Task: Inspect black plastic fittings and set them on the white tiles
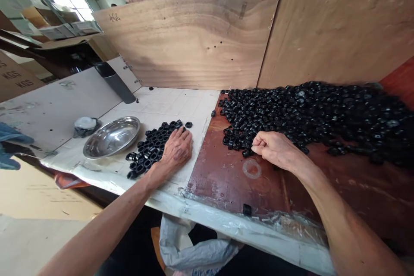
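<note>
My left hand [178, 146] lies palm down at the right side of a flat cluster of black ring-like plastic parts [153, 144], its fingers stretched out and touching the edge of the group. The parts sit close together, many with their round openings up. My right hand [270, 148] is closed in a pinch at the near left edge of a big heap of similar black parts [291, 108]. One black part [247, 153] is right beside its fingertips. Whatever is between those fingers is hidden.
A shiny steel bowl [111, 138] stands left of the cluster, near a roll of tape [86, 126]. A dark bottle [116, 84] leans against the left board. A plywood wall [200, 34] closes the back. One loose part [247, 210] lies near the front edge, above a white sack [194, 250].
</note>
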A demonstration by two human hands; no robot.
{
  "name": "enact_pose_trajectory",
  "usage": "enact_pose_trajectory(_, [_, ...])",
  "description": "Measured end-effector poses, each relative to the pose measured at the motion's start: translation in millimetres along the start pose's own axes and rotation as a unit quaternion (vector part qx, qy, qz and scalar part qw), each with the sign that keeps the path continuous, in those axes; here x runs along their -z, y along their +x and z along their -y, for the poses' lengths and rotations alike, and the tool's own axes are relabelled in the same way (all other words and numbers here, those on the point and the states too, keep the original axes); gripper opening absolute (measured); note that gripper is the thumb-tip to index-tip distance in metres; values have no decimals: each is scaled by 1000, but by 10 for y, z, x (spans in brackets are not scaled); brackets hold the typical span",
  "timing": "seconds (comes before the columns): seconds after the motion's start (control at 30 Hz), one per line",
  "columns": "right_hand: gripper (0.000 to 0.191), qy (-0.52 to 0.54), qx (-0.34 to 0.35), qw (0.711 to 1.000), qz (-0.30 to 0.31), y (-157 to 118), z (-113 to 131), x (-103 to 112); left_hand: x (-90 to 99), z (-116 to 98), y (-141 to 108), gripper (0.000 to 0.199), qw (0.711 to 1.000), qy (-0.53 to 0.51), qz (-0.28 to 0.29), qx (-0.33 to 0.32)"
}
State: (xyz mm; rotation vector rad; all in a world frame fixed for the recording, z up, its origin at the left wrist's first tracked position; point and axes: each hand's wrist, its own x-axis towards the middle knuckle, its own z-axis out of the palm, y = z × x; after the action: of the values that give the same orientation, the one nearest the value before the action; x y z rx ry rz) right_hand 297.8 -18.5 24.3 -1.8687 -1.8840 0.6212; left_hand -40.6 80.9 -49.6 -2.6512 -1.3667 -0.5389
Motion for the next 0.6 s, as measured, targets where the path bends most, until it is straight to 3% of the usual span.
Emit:
enact_pose_trajectory(0.07, [9,-19,9,999,49,-44,29,46,73,77,-55,33,1000,2,-10,24])
enact_pose_trajectory(0.13, [5,-26,32,990,134,-122,151,82,180,2,-93,28,999,0,-22,34])
enact_pose_trajectory(0.2, [13,-31,53,966,253,-226,343,86,296,-223,-121,23,999,-15,-21,23])
enact_pose_trajectory(0.27, [22,-56,82,947,306,-343,550,42,383,-534,-152,16,998,-63,-20,20])
enact_pose_trajectory(0.4, [14,-112,115,927,338,-514,784,-119,382,-1043,-218,8,979,-196,32,40])
enact_pose_trajectory(0.6, [14,-111,114,936,313,-491,740,-184,178,-1191,-70,27,967,-239,40,78])
